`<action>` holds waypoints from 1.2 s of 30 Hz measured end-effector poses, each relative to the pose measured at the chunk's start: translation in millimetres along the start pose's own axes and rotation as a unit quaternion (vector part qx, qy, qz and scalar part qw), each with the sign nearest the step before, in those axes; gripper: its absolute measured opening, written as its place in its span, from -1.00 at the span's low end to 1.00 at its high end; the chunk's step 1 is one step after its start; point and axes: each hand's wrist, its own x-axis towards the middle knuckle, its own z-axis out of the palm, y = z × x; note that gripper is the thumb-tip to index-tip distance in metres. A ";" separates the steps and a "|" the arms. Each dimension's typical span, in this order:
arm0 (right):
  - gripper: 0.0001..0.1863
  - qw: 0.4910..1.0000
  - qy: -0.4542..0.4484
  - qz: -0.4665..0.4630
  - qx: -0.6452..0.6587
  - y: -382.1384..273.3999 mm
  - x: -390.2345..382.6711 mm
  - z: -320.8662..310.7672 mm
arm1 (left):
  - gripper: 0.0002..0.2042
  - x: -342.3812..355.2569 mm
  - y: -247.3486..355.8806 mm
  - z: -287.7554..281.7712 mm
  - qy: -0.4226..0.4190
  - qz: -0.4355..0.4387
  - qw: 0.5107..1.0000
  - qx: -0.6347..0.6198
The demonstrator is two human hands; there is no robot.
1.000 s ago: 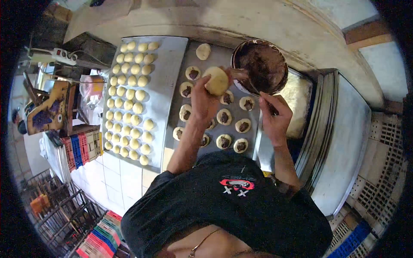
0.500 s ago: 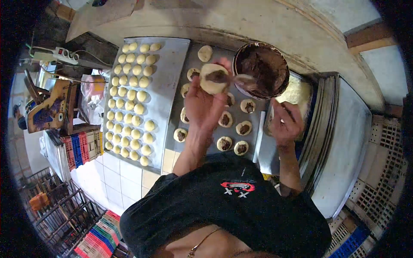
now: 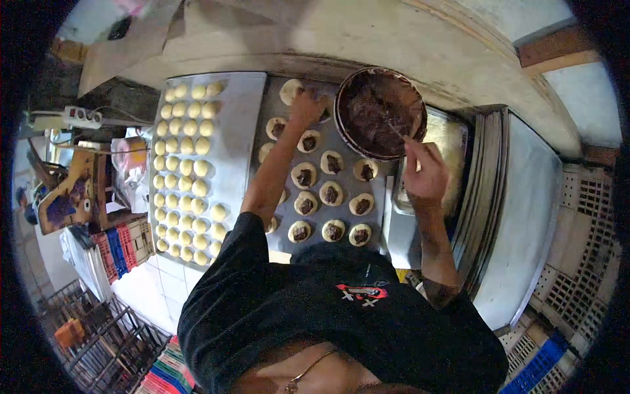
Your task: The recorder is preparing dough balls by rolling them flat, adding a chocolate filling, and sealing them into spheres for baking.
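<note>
My left hand (image 3: 308,109) is over the far end of a dark tray (image 3: 279,217), its fingertips at the edge of a plain flattened dough round (image 3: 290,92). Motion blur hides whether those fingers grip it. Just right of this hand, a dough round with dark filling (image 3: 323,114) is partly covered. My right hand (image 3: 426,172) is closed around the handle of a spoon (image 3: 396,130), whose far end is down in the dark brown paste in a round bowl (image 3: 337,125). Several dough rounds topped with this paste, such as one (image 3: 331,192), lie in rows on the dark tray.
A silver tray (image 3: 239,125) with rows of small dough balls (image 3: 186,165) stands at the left. Right of the bowl is a rectangular pan of pale yellow stuff (image 3: 453,141), then a stack of upright metal trays (image 3: 485,177). A power strip (image 3: 82,117) hangs far left.
My left hand has laid the filled dough round on the tray and reached toward the plain one. The spoon has gone from that dough into the bowl with my right hand. The view has shifted.
</note>
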 end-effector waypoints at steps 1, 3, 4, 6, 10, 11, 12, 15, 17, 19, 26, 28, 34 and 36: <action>-0.71 0.998 0.008 -0.014 -0.064 11.7 -1.9 1.7 | -0.53 13.0 25.9 -13.7 0.068 -0.079 0.994 -0.012; -0.63 0.994 0.007 -0.032 -0.109 20.6 0.5 4.0 | -0.58 23.3 45.1 -48.8 0.177 -0.105 0.979 -0.013; -0.63 0.994 0.002 -0.038 -0.102 12.9 1.4 9.4 | -0.58 18.1 21.6 -38.4 0.177 -0.115 0.977 -0.010; -0.58 0.986 -0.090 -0.032 -0.135 3.9 1.7 23.8 | -0.64 10.2 -23.8 -17.6 0.296 -0.169 0.938 0.057; -0.62 0.987 -0.093 -0.052 -0.120 14.5 -10.1 23.5 | -0.64 9.2 -31.0 -24.1 0.186 -0.102 0.976 0.046; -0.62 0.987 -0.095 -0.051 -0.120 11.3 -12.0 23.0 | -0.64 8.9 -35.1 -30.0 0.109 -0.156 0.982 -0.005; -0.67 0.984 -0.131 -0.036 -0.115 4.0 -10.9 24.1 | -0.64 5.1 -44.3 -32.6 0.035 -0.210 0.976 -0.054; -0.75 0.986 -0.158 -0.024 -0.050 -4.9 -10.8 30.4 | -0.64 -35.8 -68.4 -37.6 0.065 -0.163 0.984 0.005; -0.83 0.990 -0.136 0.020 -0.013 8.2 -14.3 21.8 | -0.64 -30.7 -18.8 -75.2 0.047 -0.148 0.987 -0.045; -0.83 0.984 -0.147 0.080 0.053 26.6 -23.7 18.6 | -0.64 -58.5 21.2 -119.8 0.031 -0.147 0.985 -0.082; -0.80 0.930 -0.124 0.203 0.279 2.9 -48.9 0.6 | -0.67 -162.4 138.0 -173.6 0.264 -0.201 0.715 -0.615; -0.80 0.934 -0.102 0.212 0.268 -16.7 -56.9 -8.6 | -0.55 -176.7 162.1 -175.2 0.212 -0.193 0.469 -0.835; -0.75 0.983 0.062 -0.040 0.169 -56.7 -78.9 -34.2 | -0.50 -209.2 248.6 -231.3 0.113 -0.027 0.160 -0.980; -0.76 0.974 0.119 -0.159 0.109 -58.0 -84.1 -34.0 | -0.47 -213.4 264.5 -240.5 0.060 0.071 0.090 -0.992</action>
